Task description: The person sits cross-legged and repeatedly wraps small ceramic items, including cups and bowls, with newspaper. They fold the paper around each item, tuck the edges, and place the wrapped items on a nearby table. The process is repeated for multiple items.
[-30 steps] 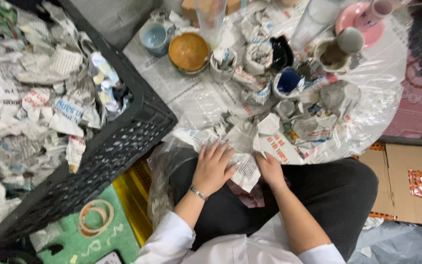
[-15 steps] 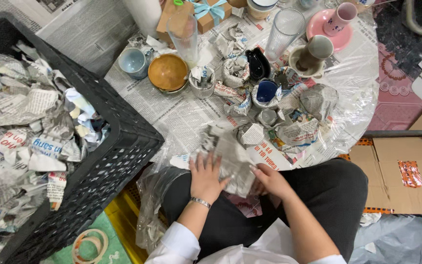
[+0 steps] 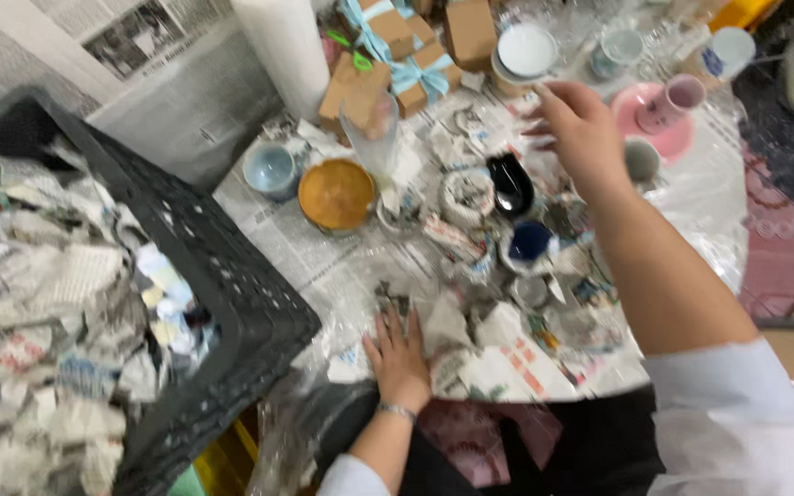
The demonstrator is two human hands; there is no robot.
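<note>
Two hands entered. Left hand (image 3: 400,354), lower centre of the frame: laid flat, fingers spread, grasping nothing, pressing a crumpled newspaper sheet (image 3: 498,354) on the near edge of the table (image 3: 268,234). Right hand (image 3: 581,129), upper right of centre: raised above the crockery, fingers loosely parted, its grip empty, nearest to a grey-green mug (image 3: 640,161) just beside a pink saucer (image 3: 668,138) carrying a pink cup (image 3: 677,94). Between the hands: a black cup (image 3: 510,184), a dark blue cup (image 3: 529,242), several paper-stuffed pieces. Upper centre: an amber bowl (image 3: 335,194), a pale blue bowl (image 3: 270,170), a clear tumbler (image 3: 371,129), ribboned cardboard boxes (image 3: 415,64). Left of frame: a black crate (image 3: 232,285) filled with paper-wrapped bundles. Step judged in hand: choosing a piece to wrap, sheet held ready. Next move would call for a firm closing grip on one cup without knocking its close neighbours.
</note>
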